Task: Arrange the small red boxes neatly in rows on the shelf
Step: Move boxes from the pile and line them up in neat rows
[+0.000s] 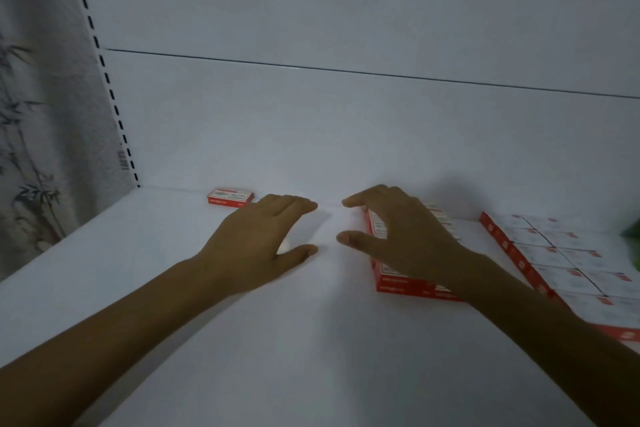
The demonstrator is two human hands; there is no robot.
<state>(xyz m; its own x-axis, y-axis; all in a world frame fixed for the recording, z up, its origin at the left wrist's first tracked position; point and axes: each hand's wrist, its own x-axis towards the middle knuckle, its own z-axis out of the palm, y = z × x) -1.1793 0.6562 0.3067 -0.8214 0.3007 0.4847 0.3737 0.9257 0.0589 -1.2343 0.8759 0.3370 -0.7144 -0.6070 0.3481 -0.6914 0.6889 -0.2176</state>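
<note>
Fingers (pixel 360 199) of right hand (pixel 408 239) above red boxes (pixel 394 282)

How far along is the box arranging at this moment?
Done: the large block of boxes on the right sits in tidy rows. In hand: the right hand is spread over a smaller block beside it; the left hand is open, holding nothing. Left: one lone red box, far back on the left, stands apart from the rows.

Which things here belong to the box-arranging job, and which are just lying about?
Job: lone red box, red box block beneath the right hand, second box block, shelf, left hand.
Not job: green object at right edge, bamboo-print hanging, slotted upright.
</note>
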